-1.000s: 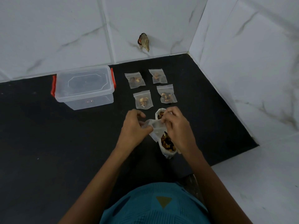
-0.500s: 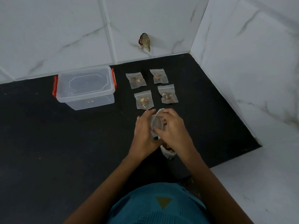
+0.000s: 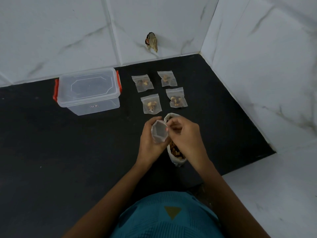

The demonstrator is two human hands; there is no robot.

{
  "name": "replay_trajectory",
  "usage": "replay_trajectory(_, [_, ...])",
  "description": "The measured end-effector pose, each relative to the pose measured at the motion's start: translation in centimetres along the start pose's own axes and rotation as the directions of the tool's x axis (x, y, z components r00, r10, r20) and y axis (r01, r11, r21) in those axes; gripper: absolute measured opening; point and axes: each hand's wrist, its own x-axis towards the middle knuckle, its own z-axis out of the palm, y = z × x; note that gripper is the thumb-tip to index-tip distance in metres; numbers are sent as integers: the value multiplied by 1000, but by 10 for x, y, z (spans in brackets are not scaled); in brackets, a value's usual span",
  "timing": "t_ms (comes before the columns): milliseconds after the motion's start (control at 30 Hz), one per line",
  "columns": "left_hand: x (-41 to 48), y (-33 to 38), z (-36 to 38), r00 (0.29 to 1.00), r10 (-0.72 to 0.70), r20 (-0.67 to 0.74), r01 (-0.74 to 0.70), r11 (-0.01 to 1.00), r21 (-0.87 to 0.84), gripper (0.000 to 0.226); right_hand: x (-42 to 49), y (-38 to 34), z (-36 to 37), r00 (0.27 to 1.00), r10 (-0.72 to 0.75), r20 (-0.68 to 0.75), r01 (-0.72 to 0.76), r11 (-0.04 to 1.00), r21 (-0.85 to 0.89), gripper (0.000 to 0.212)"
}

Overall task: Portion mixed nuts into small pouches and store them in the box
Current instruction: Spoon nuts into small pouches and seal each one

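Note:
My left hand [image 3: 149,143] grips a small clear pouch [image 3: 159,132] upright, its mouth spread open and nothing visible inside. My right hand [image 3: 186,136] pinches the pouch's right rim with thumb and forefinger. Under my right hand lies a larger clear bag of mixed nuts [image 3: 176,152], its open mouth pointing away from me. Several filled, sealed pouches [image 3: 151,105] lie flat in two rows just beyond my hands. A clear plastic box [image 3: 88,91] with orange latches and its lid on stands at the left near the wall.
Everything sits on a black counter [image 3: 68,152] bounded by white marble-tiled walls behind and to the right. A small brown scrap [image 3: 151,42] sticks to the back wall. My teal shirt [image 3: 168,219] fills the bottom of the view.
The limp pouch held between both hands has been brought upright into my left hand and its mouth opened wide. My right hand moved from the bag's mouth to the pouch rim.

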Motion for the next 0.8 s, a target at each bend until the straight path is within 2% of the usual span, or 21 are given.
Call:
replay_trajectory(100, [0, -8, -3, 1000, -3, 14, 2, 999, 35, 63, 2, 8, -10, 998, 64, -9, -62, 993, 97, 14])
replay_trajectory(200, [-3, -13, -6, 999, -24, 29, 22, 996, 89, 68, -1, 23, -22, 990, 143, -1, -143, 990, 6, 13])
replay_trajectory(300, [-6, -15, -8, 997, -66, 30, 63, 994, 94, 67, -12, 42, -27, 971, 225, 74, -219, 972, -87, 13])
replay_trajectory(400, [-10, -20, -8, 996, -89, 29, 86, 992, 91, 63, -27, 61, -27, 926, 306, 220, -242, 931, -274, 33])
replay_trajectory(500, [-15, -25, -8, 993, -115, 39, 111, 989, 96, 60, -38, 76, -22, 904, 288, 314, -97, 857, -506, 50])
replay_trajectory(633, [-19, -30, -6, 991, -121, 58, 114, 988, 106, 56, -39, 82, -19, 960, 159, 229, -40, 891, -453, 32])
replay_trajectory(800, [-19, -31, -7, 979, -160, 128, 148, 984, 100, 52, -22, 76, -25, 998, 63, 21, -57, 970, -235, 25])
